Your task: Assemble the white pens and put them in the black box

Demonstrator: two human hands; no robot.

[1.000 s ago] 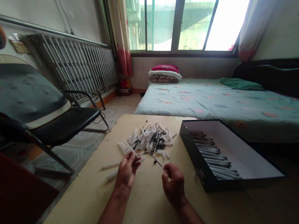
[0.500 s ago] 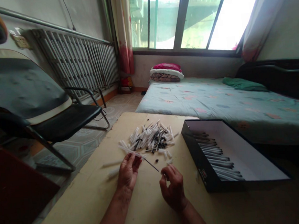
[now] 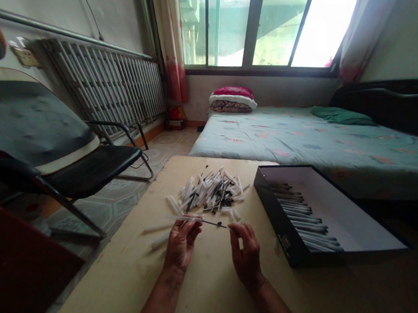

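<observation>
My left hand (image 3: 182, 245) is shut on a white plastic pen barrel (image 3: 181, 218), and a thin black ink refill (image 3: 210, 220) sticks out of it to the right. The refill's tip ends just short of the fingertips of my right hand (image 3: 246, 256), which hold nothing and look slightly apart from it. Beyond both hands, a loose heap of white pen barrels and black refills (image 3: 212, 192) lies on the tan board tabletop (image 3: 111, 289). Two loose white barrels (image 3: 157, 234) rest to the left of my left hand.
To the right stands an open black box with a white inside (image 3: 300, 214), holding rows of pens side by side. A black folding chair (image 3: 87, 171) stands left of the table. A bed (image 3: 295, 147) lies behind it, below a window.
The refill has swung from pointing down-right to nearly level. My right hand has loosened its pinch, and its fingers have moved up toward the refill's tip.
</observation>
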